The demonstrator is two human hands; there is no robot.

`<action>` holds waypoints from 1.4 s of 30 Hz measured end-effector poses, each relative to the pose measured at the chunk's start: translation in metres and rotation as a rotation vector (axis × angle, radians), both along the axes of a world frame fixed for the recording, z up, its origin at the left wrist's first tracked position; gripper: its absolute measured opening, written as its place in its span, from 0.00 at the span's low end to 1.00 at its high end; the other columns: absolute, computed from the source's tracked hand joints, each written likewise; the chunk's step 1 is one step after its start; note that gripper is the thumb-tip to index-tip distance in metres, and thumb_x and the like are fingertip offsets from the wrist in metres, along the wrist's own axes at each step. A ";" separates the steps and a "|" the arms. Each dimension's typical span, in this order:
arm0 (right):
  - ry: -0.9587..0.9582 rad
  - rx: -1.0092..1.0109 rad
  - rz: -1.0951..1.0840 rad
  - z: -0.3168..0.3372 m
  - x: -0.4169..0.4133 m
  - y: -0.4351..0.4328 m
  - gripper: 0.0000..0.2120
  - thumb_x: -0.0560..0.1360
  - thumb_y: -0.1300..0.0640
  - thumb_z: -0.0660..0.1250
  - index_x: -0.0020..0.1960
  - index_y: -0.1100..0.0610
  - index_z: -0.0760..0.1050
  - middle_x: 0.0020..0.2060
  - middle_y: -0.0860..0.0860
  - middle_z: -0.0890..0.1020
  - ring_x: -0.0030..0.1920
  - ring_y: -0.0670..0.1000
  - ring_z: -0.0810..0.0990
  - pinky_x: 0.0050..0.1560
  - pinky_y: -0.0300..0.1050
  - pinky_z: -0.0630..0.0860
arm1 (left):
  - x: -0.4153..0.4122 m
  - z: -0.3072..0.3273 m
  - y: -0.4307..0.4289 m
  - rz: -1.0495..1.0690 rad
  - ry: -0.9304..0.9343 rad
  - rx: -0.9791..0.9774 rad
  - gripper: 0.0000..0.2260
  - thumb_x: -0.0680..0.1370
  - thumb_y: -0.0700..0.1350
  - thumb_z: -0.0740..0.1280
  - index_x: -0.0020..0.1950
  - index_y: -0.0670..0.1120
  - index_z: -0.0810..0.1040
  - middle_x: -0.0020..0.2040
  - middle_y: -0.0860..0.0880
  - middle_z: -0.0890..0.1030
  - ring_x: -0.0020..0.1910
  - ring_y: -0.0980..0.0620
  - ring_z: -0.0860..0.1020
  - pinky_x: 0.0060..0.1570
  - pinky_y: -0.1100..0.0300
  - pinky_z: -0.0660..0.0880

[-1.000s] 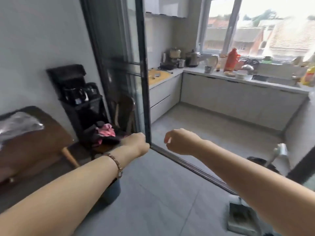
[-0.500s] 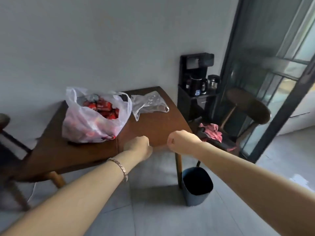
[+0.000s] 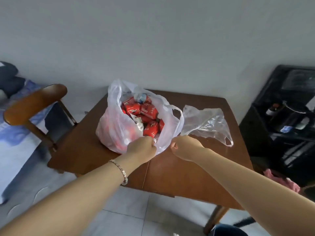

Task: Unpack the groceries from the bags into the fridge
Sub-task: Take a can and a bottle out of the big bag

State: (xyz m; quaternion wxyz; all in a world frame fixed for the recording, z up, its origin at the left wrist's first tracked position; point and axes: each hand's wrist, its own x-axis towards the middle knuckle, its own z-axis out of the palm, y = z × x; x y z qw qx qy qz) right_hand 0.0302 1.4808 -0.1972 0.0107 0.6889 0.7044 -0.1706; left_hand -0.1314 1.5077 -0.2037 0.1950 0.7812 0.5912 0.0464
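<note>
Plain grey wall behind, tiled floor below, and a brown wooden table [image 3: 170, 171] pushed up vs. the wall w/ a wooden chair [image 3: 32, 106] at its left and a black shelf unit [image 3: 279, 120] at its right. On the table's far half sits the white plastic bag [image 3: 115, 130], mouth open, packed w/ red juice cartons [image 3: 146, 111]; an empty clear bag [image 3: 206, 123] lies flat just beside it on the right. No fridge in view. Bag film is thin, soft, slippery; a full load of cartons prob. makes it heavy, so best hold is the two handle loops together, or lift cartons out singly – they look stiff and easy to pinch. Both arms reach fwd from the near edge, forearms roughly parallel. Left hand [image 3: 142, 149], bracelet [image 3: 120, 171] on the wrist, is curled at the bag's near rim, touching the film and seemingly pinching it. Right hand [image 3: 185, 148] is a loose fist right at the bag's near-right edge; can't tell if it grips plastic or is merely closed.
</note>
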 end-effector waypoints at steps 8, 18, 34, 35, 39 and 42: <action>0.089 0.048 -0.082 -0.047 -0.022 0.142 0.14 0.77 0.60 0.56 0.57 0.56 0.77 0.54 0.53 0.79 0.53 0.55 0.79 0.50 0.45 0.76 | -0.015 -0.031 0.129 -0.044 -0.032 -0.030 0.08 0.79 0.45 0.58 0.50 0.46 0.76 0.46 0.49 0.79 0.47 0.47 0.76 0.42 0.60 0.66; -0.148 0.077 -0.131 -0.105 -0.018 0.268 0.14 0.79 0.59 0.56 0.63 0.56 0.69 0.63 0.51 0.72 0.64 0.53 0.69 0.64 0.48 0.66 | -0.012 -0.061 0.246 -0.257 -0.036 -0.017 0.08 0.78 0.47 0.58 0.51 0.49 0.76 0.48 0.51 0.80 0.51 0.51 0.76 0.44 0.60 0.68; 0.366 -0.079 -0.472 -0.080 -0.016 0.274 0.13 0.73 0.49 0.61 0.35 0.56 0.70 0.31 0.48 0.69 0.31 0.47 0.69 0.33 0.41 0.68 | -0.001 -0.089 0.273 -0.421 -0.096 0.191 0.32 0.70 0.48 0.73 0.71 0.44 0.65 0.68 0.47 0.71 0.67 0.49 0.71 0.61 0.52 0.73; 0.381 -0.099 -0.490 -0.070 -0.016 0.266 0.16 0.73 0.50 0.60 0.30 0.56 0.65 0.27 0.48 0.66 0.27 0.46 0.65 0.29 0.38 0.64 | 0.001 -0.091 0.271 -0.471 -0.120 0.232 0.34 0.66 0.51 0.75 0.68 0.44 0.69 0.65 0.47 0.75 0.63 0.48 0.74 0.57 0.50 0.76; 0.205 -0.112 -0.314 -0.042 -0.022 0.238 0.19 0.74 0.47 0.60 0.29 0.54 0.60 0.25 0.47 0.64 0.25 0.45 0.62 0.26 0.35 0.59 | 0.010 -0.092 0.251 -0.489 -0.338 0.350 0.18 0.67 0.56 0.67 0.52 0.46 0.77 0.48 0.52 0.81 0.50 0.53 0.75 0.49 0.62 0.71; 0.177 -0.145 -0.229 -0.032 -0.026 0.236 0.20 0.74 0.45 0.59 0.29 0.54 0.60 0.25 0.47 0.65 0.26 0.46 0.63 0.27 0.35 0.59 | 0.010 -0.091 0.242 -0.415 -0.424 0.309 0.11 0.69 0.50 0.65 0.40 0.42 0.79 0.39 0.50 0.79 0.42 0.52 0.73 0.42 0.62 0.71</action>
